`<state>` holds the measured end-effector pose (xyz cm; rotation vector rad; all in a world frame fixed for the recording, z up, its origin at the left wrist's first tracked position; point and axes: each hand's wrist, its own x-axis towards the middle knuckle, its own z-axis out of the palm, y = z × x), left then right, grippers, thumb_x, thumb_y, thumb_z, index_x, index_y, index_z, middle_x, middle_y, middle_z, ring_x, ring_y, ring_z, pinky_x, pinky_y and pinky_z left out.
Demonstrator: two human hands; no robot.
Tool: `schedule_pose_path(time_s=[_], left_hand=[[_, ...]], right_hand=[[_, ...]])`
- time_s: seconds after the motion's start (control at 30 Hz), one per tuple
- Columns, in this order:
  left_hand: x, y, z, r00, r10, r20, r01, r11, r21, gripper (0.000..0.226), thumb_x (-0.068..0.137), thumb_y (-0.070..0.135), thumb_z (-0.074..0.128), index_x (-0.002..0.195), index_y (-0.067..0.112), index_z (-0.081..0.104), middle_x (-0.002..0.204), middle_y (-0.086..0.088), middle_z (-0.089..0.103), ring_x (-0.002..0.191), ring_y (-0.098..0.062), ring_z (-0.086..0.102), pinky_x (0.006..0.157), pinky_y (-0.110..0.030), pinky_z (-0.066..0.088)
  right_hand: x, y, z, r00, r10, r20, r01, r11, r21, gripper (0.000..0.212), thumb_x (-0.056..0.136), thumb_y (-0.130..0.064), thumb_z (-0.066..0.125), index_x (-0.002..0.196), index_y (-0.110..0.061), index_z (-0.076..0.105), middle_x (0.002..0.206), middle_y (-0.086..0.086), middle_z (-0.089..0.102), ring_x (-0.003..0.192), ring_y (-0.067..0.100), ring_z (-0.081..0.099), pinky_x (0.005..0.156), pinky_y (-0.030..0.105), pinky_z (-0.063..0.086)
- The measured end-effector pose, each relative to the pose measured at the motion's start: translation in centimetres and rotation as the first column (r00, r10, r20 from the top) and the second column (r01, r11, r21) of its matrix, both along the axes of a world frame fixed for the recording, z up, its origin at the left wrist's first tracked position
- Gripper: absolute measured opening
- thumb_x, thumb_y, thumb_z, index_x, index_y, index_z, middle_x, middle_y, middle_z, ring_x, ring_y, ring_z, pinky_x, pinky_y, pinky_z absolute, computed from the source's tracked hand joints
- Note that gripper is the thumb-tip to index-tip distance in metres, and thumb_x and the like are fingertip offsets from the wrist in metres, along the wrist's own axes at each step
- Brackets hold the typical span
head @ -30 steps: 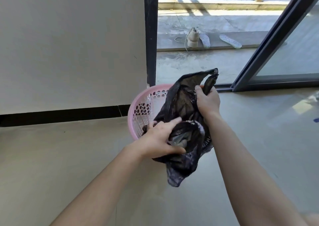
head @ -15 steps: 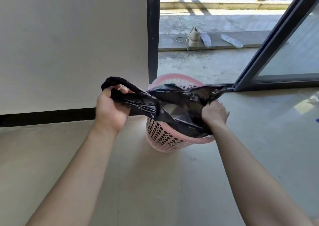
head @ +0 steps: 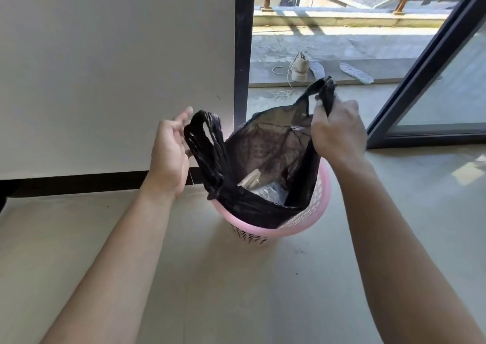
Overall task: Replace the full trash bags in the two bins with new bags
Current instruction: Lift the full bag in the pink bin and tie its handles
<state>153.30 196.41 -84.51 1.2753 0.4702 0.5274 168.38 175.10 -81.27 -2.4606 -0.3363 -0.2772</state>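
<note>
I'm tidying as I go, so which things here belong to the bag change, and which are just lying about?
Job in hand: black bag, pink bin, left hand, right hand gripping the bag.
Lying about: shoe, two insoles.

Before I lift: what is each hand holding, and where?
The right hand grips the black trash bag by its right handle loop, above the pink bin. The left hand has straight fingers beside the left handle loop; no grip shows.
</note>
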Motion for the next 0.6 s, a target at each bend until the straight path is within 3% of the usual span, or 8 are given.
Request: schedule_pose_path(time_s=[0.1, 0.17, 0.23, 0.27, 0.33, 0.4, 0.53, 0.6], left_hand=[[-0.6, 0.5, -0.3, 1.0, 0.006, 0.026, -0.007, 0.999, 0.046, 0.085, 0.083, 0.07, 0.027, 0.151, 0.02, 0.033, 0.132, 0.009, 0.046, 0.129, -0.005, 0.038, 0.113, -0.035, 0.024], [-1.5, -0.1, -1.5, 0.996, -0.056, -0.062, 0.068, 0.977, 0.203, 0.12, 0.061, 0.096, 0.038, 0.156, 0.03, 0.005, 0.16, 0.01, 0.016, 0.146, 0.001, 0.011, 0.119, -0.033, 0.008], [-2.1, -0.9, -3.2, 0.98, -0.087, -0.178, 0.152, 0.907, 0.393, 0.14, 0.05, 0.091, 0.06, 0.152, 0.036, -0.017, 0.163, 0.012, -0.011, 0.146, 0.003, -0.009, 0.121, -0.037, 0.002], [-2.1, -1.3, -4.1, 0.967, -0.049, -0.251, 0.169, 0.858, 0.485, 0.148, 0.045, 0.086, 0.069, 0.149, 0.036, -0.023, 0.162, 0.012, -0.017, 0.146, 0.002, -0.014, 0.123, -0.041, 0.001], [-1.7, -2.6, -5.6, 0.933, 0.088, -0.349, 0.163, 0.761, 0.627, 0.158, 0.038, 0.082, 0.075, 0.148, 0.032, -0.027, 0.161, 0.01, -0.021, 0.147, -0.003, -0.017, 0.123, -0.043, 0.001], [-1.0, -4.0, -5.9, 0.915, 0.184, -0.36, 0.14, 0.692, 0.708, 0.161, 0.035, 0.089, 0.067, 0.15, 0.024, -0.025, 0.162, 0.002, -0.021, 0.148, -0.01, -0.02, 0.123, -0.044, 0.0], [0.8, -6.5, -5.9, 0.911, 0.247, -0.33, 0.141, 0.565, 0.813, 0.16, 0.037, 0.092, 0.064, 0.148, 0.025, -0.03, 0.161, -0.006, -0.024, 0.147, -0.019, -0.025, 0.117, -0.047, -0.011], [1.6, -7.1, -6.5, 0.868, 0.369, -0.332, 0.115, 0.502, 0.857, 0.159, 0.045, 0.078, 0.076, 0.148, 0.02, -0.03, 0.162, -0.013, -0.011, 0.15, -0.029, -0.012, 0.117, -0.05, -0.002]], right_hand=[[-0.1, 0.1, 0.9, 0.992, 0.085, -0.088, -0.067, 0.98, 0.186, 0.028, 0.098, -0.041, 0.046, 0.096, -0.016, 0.058, 0.091, 0.003, 0.058, 0.089, 0.027, 0.052, 0.075, 0.034, 0.036], [0.0, 0.1, -0.1, 0.967, 0.175, -0.184, -0.1, 0.929, 0.357, 0.032, 0.09, -0.047, 0.061, 0.102, -0.017, 0.06, 0.092, -0.003, 0.063, 0.095, 0.023, 0.06, 0.077, 0.033, 0.044], [-0.4, -0.1, -2.0, 0.941, 0.223, -0.254, -0.088, 0.887, 0.454, 0.065, 0.076, -0.063, 0.072, 0.122, -0.021, 0.054, 0.112, -0.004, 0.061, 0.11, 0.016, 0.059, 0.095, 0.033, 0.048], [-0.8, -0.2, -3.3, 0.943, 0.212, -0.257, -0.069, 0.879, 0.472, 0.084, 0.069, -0.07, 0.074, 0.133, -0.022, 0.047, 0.125, -0.003, 0.054, 0.122, 0.016, 0.052, 0.106, 0.034, 0.042], [-1.5, -0.6, -6.0, 0.97, 0.13, -0.203, -0.024, 0.89, 0.455, 0.103, 0.065, -0.073, 0.074, 0.144, -0.024, 0.031, 0.139, -0.003, 0.034, 0.14, 0.015, 0.028, 0.117, 0.033, 0.024], [-1.6, -1.1, -8.2, 0.987, 0.029, -0.157, 0.032, 0.928, 0.371, 0.11, 0.064, -0.071, 0.076, 0.148, -0.022, 0.024, 0.147, 0.0, 0.023, 0.144, 0.015, 0.014, 0.121, 0.036, 0.013], [-0.3, -1.5, -10.1, 0.975, -0.082, -0.207, 0.134, 0.96, 0.247, 0.097, 0.067, -0.065, 0.078, 0.141, -0.014, 0.039, 0.151, 0.011, 0.026, 0.144, 0.03, 0.019, 0.12, 0.047, 0.019], [0.2, -1.4, -10.3, 0.951, -0.097, -0.292, 0.142, 0.981, 0.134, 0.112, 0.064, -0.074, 0.074, 0.148, -0.014, 0.032, 0.158, 0.014, 0.016, 0.149, 0.031, 0.01, 0.123, 0.046, 0.013]])
